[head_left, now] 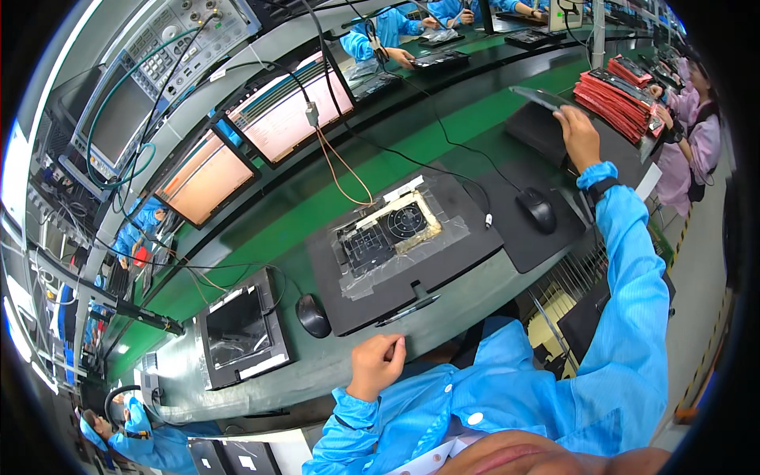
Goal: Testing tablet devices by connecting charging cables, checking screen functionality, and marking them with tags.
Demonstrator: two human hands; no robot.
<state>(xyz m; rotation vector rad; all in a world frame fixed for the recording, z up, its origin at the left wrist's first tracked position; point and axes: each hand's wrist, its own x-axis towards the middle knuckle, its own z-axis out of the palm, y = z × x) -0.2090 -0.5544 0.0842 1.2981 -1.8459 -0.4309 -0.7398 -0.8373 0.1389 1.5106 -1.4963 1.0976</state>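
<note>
Two light-blue sleeves [633, 269] angle over a green-topped workbench [447, 326] on a busy assembly floor. The right hand [579, 136], stretched far forward, pinches the near end of a thin flat piece [540, 98] between thumb and fingers, just above a black slab [532, 131] and left of a stack of red pouches [616, 103]. The left hand [377, 367] is curled into a loose fist at the bench's near edge, its palm hidden; whether it touches the surface cannot be told.

Between them, a black pad [326, 265] carries a dark patterned plate [368, 247] with a circular motif, partly bordered by a cream frame [432, 228] and held by clear tape. A pen [408, 310] lies along the pad's near edge. One black mouse [313, 315] sits just left of the pad, another [537, 210] to its right on a dark mat [526, 252].

Behind stand two lit monitors [289, 111] [207, 178] and an oscilloscope [186, 55]. Across the bench, a blue-sleeved co-worker's hand [402, 58] touches a dark device [443, 60]; a person in pink [701, 146] stands at far right.
</note>
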